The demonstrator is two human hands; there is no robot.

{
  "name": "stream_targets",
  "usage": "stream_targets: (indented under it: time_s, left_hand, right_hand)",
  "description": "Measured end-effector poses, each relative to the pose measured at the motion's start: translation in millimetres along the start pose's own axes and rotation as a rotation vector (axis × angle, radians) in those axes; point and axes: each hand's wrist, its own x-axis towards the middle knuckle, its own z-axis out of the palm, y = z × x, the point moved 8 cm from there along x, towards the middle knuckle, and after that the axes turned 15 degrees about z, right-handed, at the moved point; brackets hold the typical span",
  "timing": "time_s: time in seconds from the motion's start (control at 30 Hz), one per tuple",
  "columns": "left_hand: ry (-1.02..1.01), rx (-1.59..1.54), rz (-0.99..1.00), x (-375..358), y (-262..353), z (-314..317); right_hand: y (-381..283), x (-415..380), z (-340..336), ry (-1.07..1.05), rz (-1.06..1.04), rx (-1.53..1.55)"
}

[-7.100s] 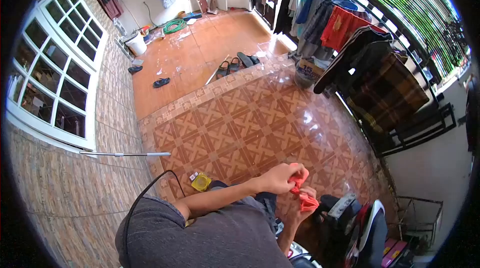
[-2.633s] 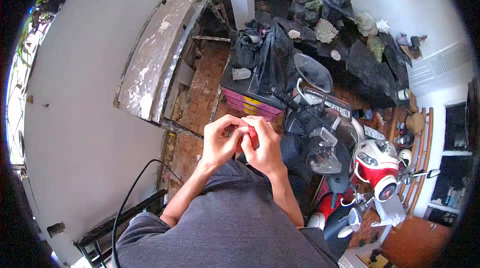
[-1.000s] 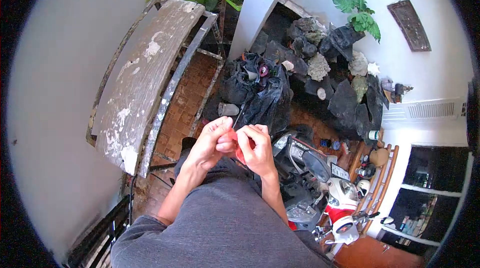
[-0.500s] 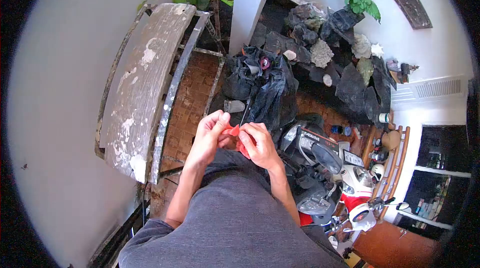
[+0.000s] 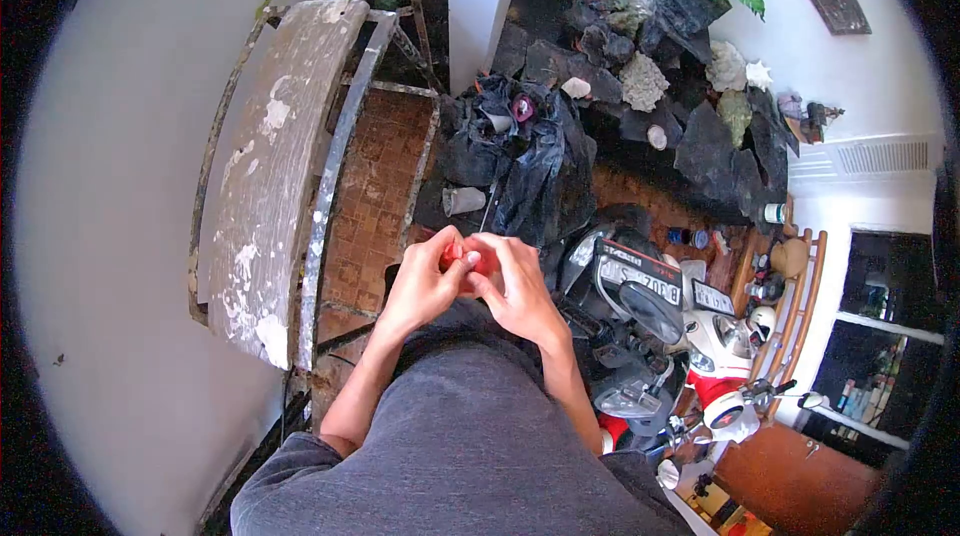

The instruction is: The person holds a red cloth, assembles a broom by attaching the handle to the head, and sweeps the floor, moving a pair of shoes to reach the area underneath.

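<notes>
In front of my body, both hands are close together over a small, soft-looking red piece of thin material [image 5: 484,258]. Its kind cannot be made out, and much of it is hidden by fingers. My left hand [image 5: 425,283] pinches it, the thumb pointing toward the other hand. Around its right side curl the fingers of my right hand [image 5: 513,286], with the thumb bent inward. Just beyond the hands are a cloudy plastic cup [image 5: 463,201] and a black plastic bag [image 5: 550,171].
A paint-spotted board on a metal frame [image 5: 275,176] stands to the left. Dark stone slabs [image 5: 705,171] and pale coral-like lumps [image 5: 645,83] are piled at the back right. Parked motorbikes [image 5: 640,316] are close on my right, near a bamboo rack [image 5: 800,306].
My hands have drawn closer together, and the fingers now cover more of the red piece. The view has shifted slightly.
</notes>
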Motion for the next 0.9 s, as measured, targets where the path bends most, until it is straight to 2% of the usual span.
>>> stream_targets:
  time_s: [0.1,0.2,0.27,0.43,0.53,0.57,0.67,0.7,0.8,0.9]
  left_hand:
    - [0.006,0.245,0.187,14,1,3]
    - [0.041,0.196,0.128,29,-28,0]
    - [-0.021,0.328,0.045,43,-34,-4]
    - [-0.012,0.195,0.243,87,-89,10]
    - [-0.137,-0.064,0.079,110,-134,39]
    - [-0.154,-0.093,0.12,118,-156,48]
    - [-0.126,-0.071,0.239,139,-216,68]
    - [-0.178,-0.064,0.137,142,-241,75]
    - [-0.202,-0.048,0.034,135,-280,87]
    - [-0.131,-0.065,0.044,134,-316,97]
  right_hand:
    - [12,-4,-13,0.083,0.055,0.072]
    - [24,-11,-24,0.149,0.098,0.148]
    - [29,-15,-29,0.181,0.122,0.172]
    - [38,-27,-37,0.232,0.17,0.185]
    - [42,-33,-42,0.274,0.199,0.206]
    - [43,-36,-44,0.287,0.204,0.211]
    - [48,-40,-48,0.312,0.224,0.227]
    - [49,-42,-48,0.313,0.233,0.232]
    - [53,-46,-47,0.317,0.237,0.229]
    - [53,-49,-45,0.313,0.247,0.183]
